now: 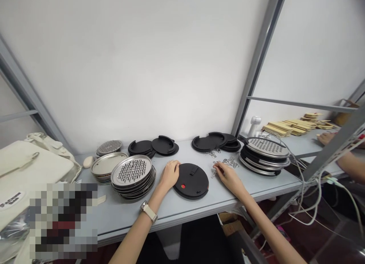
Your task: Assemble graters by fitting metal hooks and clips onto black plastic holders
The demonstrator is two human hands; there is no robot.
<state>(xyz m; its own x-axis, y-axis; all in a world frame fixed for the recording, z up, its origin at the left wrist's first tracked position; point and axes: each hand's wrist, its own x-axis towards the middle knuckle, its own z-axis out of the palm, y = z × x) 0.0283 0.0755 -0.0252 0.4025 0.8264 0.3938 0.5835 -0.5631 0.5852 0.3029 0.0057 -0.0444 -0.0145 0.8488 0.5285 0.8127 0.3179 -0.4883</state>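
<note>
A black round disc (192, 180) lies on the grey shelf in front of me, with a small strap-like tab and a red spot on top. My left hand (170, 173), a watch on its wrist, grips the disc's left edge. To the right of the disc, my right hand (227, 177) pinches a small metal wire clip (213, 174) between thumb and finger. Just behind that hand lies a loose pile of similar metal clips (230, 162). A stack of round metal graters (134, 172) stands left of my left hand.
Black ring-shaped holders (209, 142) lie against the wall, with more black holders (164, 145) further left. Graters in black holders (265, 155) are stacked at right. A pale bag (37, 161) sits far left. Grey posts, cables and another person's hand (326, 137) are at right.
</note>
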